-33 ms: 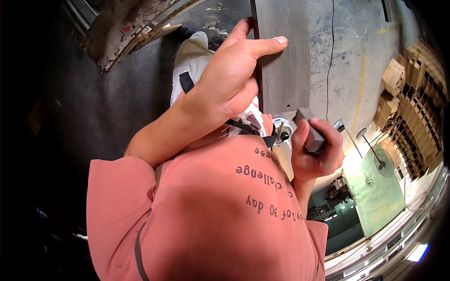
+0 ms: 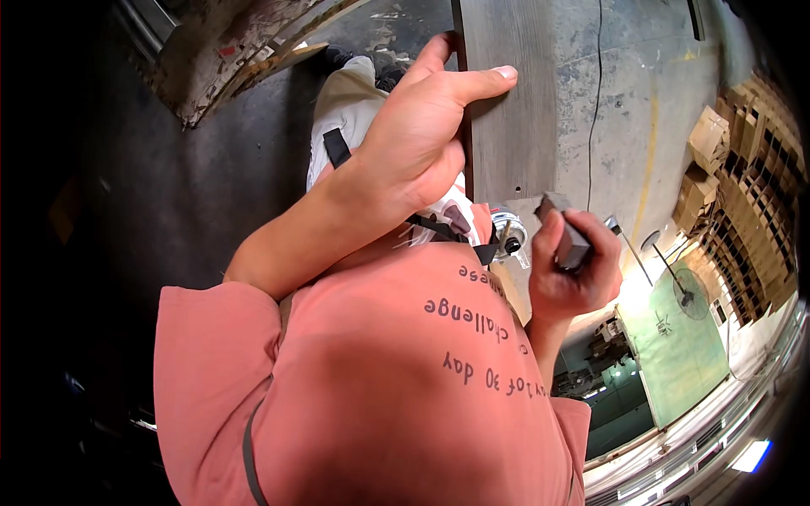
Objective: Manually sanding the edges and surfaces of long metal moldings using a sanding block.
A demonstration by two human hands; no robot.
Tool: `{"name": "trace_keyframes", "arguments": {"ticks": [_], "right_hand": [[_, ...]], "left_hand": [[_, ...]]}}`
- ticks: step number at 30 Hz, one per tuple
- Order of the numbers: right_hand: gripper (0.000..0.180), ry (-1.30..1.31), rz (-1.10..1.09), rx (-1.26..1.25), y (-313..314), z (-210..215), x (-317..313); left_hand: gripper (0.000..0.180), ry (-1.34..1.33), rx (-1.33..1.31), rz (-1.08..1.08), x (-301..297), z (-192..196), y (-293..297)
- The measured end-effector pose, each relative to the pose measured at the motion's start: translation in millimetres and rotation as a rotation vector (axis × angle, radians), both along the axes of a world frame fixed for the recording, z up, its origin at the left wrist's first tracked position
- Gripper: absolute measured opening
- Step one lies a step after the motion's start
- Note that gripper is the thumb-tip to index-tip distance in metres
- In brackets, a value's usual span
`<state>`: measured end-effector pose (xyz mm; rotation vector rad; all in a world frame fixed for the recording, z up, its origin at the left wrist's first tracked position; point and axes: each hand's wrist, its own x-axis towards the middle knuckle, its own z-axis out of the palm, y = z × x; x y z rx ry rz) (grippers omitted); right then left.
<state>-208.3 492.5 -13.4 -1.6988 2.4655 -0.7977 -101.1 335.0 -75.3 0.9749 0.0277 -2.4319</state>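
Observation:
My left hand [image 2: 413,131] grips the long edge of a grey wood-grain board [image 2: 513,126], its thumb lying on the top face and the other fingers partly hidden at the edge. A small hole shows near the board's near end. Just off that end, my right hand [image 2: 578,270] is closed around a dark grey rectangular block [image 2: 574,246]. The thumb presses one side of the block and the fingers wrap the other. Block and board look slightly apart, though I cannot tell for certain.
A round metal tool or fitting [image 2: 510,234] sits by my waist, below the board's end. A dark cable [image 2: 596,101] runs along the concrete floor. Stacked cardboard [image 2: 751,202] and a standing fan [image 2: 688,295] are at the right. A worn wooden piece [image 2: 211,72] lies far left.
My right hand and the block have shifted slightly to the right, and the block's angle has changed a little. My left hand stays on the board.

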Motion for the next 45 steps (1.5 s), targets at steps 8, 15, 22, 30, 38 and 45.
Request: {"name": "trace_keyframes", "arguments": {"ticks": [8, 15, 22, 30, 38, 45], "right_hand": [[0.027, -0.097, 0.022, -0.074, -3.1, 2.1, 3.0], [0.027, 0.012, -0.097, 0.019, 6.4, -2.1, -3.7], [0.029, -0.07, 0.109, -0.018, -12.6, 2.9, 7.8], [0.024, -0.06, -0.167, 0.091, 12.8, 2.1, -8.3], [0.029, -0.062, 0.089, 0.005, -10.9, -7.5, 10.3], [0.022, -0.169, -0.25, 0.007, 12.4, -8.0, -17.1]], "left_hand": [[0.043, -0.016, -0.013, 0.003, 0.5, -0.5, 0.6], [0.044, -0.016, -0.025, 0.0, 3.2, -4.8, 1.5], [0.047, -0.02, -0.051, -0.017, 3.0, -5.5, 0.5], [0.044, -0.035, -0.031, 0.003, 4.8, -11.2, 4.7], [0.045, -0.014, -0.059, -0.003, 7.8, -13.7, 3.5], [0.05, -0.029, -0.061, -0.04, 13.7, -18.1, 3.8]]}}
